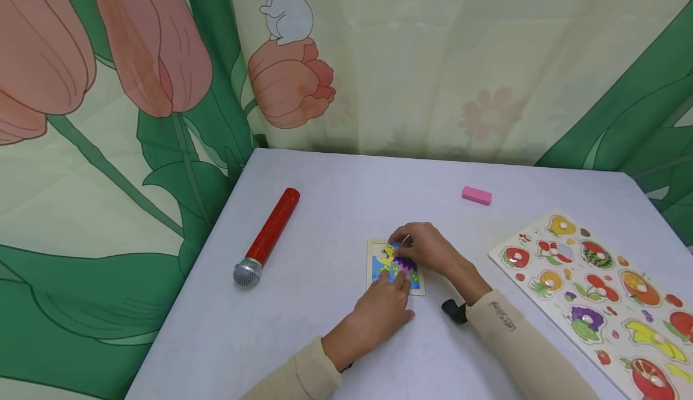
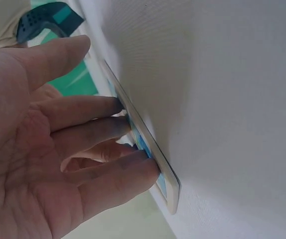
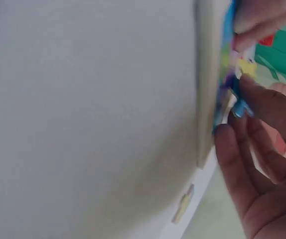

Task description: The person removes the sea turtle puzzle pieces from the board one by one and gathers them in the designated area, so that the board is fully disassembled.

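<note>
Fingers of the right hand pinch a small blue piece at a picture puzzle on the tabletop; the left hand's straightened, slightly parted fingers touch its near side, between a red microphone and a fruit board.

Puzzle board partly hidden by left hand; fruit board cut off.
</note>
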`<state>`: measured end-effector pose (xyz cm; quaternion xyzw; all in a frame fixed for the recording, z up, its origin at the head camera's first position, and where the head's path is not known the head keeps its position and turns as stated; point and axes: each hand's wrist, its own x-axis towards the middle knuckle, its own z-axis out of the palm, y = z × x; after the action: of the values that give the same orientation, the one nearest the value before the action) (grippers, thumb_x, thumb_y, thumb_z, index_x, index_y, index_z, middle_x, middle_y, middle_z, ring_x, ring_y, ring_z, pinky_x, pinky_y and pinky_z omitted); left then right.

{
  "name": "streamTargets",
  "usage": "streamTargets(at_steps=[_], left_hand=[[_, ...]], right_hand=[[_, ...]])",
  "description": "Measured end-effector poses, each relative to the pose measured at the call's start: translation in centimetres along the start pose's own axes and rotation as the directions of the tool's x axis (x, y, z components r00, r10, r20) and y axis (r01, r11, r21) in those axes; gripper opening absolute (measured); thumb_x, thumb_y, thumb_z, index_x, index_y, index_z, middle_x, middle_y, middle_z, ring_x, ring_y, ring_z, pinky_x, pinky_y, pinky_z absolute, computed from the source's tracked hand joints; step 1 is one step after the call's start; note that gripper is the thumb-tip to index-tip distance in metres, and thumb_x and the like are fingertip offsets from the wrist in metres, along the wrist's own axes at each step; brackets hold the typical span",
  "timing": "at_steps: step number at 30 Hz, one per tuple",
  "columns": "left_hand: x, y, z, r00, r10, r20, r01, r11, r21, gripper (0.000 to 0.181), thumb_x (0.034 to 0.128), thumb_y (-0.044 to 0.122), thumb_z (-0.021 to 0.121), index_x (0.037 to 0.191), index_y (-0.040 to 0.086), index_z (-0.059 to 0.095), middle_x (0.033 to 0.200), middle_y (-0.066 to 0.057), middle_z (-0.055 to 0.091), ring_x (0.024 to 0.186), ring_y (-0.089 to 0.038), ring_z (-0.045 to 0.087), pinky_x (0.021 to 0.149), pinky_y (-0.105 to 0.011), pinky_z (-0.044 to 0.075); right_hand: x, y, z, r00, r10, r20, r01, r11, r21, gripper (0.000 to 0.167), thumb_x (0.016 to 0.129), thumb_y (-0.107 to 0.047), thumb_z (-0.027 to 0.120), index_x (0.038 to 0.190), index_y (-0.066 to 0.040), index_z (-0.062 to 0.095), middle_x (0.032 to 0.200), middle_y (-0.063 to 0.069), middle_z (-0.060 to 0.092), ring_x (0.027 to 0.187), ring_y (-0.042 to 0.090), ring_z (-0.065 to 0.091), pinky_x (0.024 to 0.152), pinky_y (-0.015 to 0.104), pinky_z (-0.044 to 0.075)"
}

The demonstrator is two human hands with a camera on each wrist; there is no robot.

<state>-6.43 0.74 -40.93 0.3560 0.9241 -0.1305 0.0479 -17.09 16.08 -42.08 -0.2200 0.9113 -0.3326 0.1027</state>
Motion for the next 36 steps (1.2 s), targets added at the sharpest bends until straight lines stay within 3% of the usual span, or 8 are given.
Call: streamTargets(at_steps=[8,14,18,21,24,30,36], left_hand=[[-0.1,-0.1,0.1,1.0,0.004,-0.008,-0.004,1.0,-0.004,0.057,0.1007,0.05,0.062,0.143,0.012,0.062,0.149,-0.002,0.055,0.138,-0.019,0.05,0.107,-0.032,0.047],[0.0,-0.3,0.2,0.999,0.037,0.004,-0.037,0.999,0.029,0.054,0.1014,0.049,0.062,0.142,0.014,0.063,0.15,-0.001,0.055,0.141,-0.017,0.046,0.111,-0.034,0.043],[0.1,-0.2,0.1,1.0,0.012,0.015,-0.011,0.999,-0.033,0.055,0.1008,0.047,0.064,0.143,0.012,0.063,0.15,-0.002,0.055,0.14,-0.02,0.048,0.109,-0.034,0.045],[0.1,-0.1,0.1,1.0,-0.024,0.019,0.026,0.993,-0.115,0.057,0.0998,0.046,0.066,0.143,0.01,0.061,0.151,-0.004,0.054,0.138,-0.026,0.051,0.105,-0.034,0.049],[0.1,0.0,0.0,0.999,-0.038,0.024,0.041,0.989,-0.144,0.057,0.0993,0.046,0.067,0.144,0.01,0.061,0.152,-0.004,0.053,0.136,-0.029,0.052,0.103,-0.034,0.051],[0.0,0.2,0.0,0.996,-0.074,0.045,0.082,0.977,-0.196,0.06,0.0991,0.046,0.067,0.146,0.01,0.059,0.154,-0.004,0.05,0.137,-0.031,0.051,0.103,-0.035,0.051],[-0.1,0.2,0.2,0.992,-0.108,0.061,0.122,0.948,-0.293,0.062,0.0987,0.044,0.069,0.148,0.008,0.056,0.157,-0.005,0.046,0.146,-0.029,0.039,0.108,-0.038,0.047]], right_hand=[[-0.5,0.2,-0.4,0.999,-0.034,0.027,0.034,0.999,0.001,0.022,0.092,-0.001,0.074,0.109,-0.014,0.076,0.098,0.0,0.072,0.09,0.023,0.07,0.085,0.044,0.058],[-0.9,0.8,-0.9,0.998,-0.057,-0.032,0.059,0.996,0.066,0.021,0.093,0.002,0.073,0.109,-0.011,0.077,0.099,0.004,0.072,0.083,0.02,0.069,0.081,0.041,0.058],[-1.0,1.3,-1.4,0.998,-0.05,-0.041,0.053,0.995,0.088,0.018,0.093,0.0,0.072,0.107,-0.01,0.078,0.096,0.005,0.072,0.083,0.02,0.069,0.081,0.042,0.058],[-1.2,1.8,-1.9,0.998,0.02,-0.054,-0.015,0.996,0.085,0.017,0.095,-0.006,0.073,0.109,-0.012,0.078,0.1,0.005,0.074,0.092,0.024,0.071,0.087,0.046,0.057],[-1.6,2.2,-2.7,0.987,0.12,-0.105,-0.112,0.991,0.078,0.019,0.096,-0.008,0.073,0.114,-0.012,0.078,0.109,0.009,0.075,0.102,0.03,0.07,0.09,0.049,0.056],[-2.2,3.5,-5.4,0.938,0.305,-0.166,-0.289,0.951,0.11,0.025,0.097,-0.012,0.072,0.122,-0.006,0.075,0.116,0.019,0.073,0.109,0.038,0.065,0.081,0.041,0.054],[-2.8,5.3,-7.1,0.894,0.425,-0.143,-0.412,0.904,0.111,0.027,0.096,-0.014,0.074,0.121,-0.002,0.075,0.115,0.023,0.071,0.099,0.035,0.064,0.073,0.033,0.053]])
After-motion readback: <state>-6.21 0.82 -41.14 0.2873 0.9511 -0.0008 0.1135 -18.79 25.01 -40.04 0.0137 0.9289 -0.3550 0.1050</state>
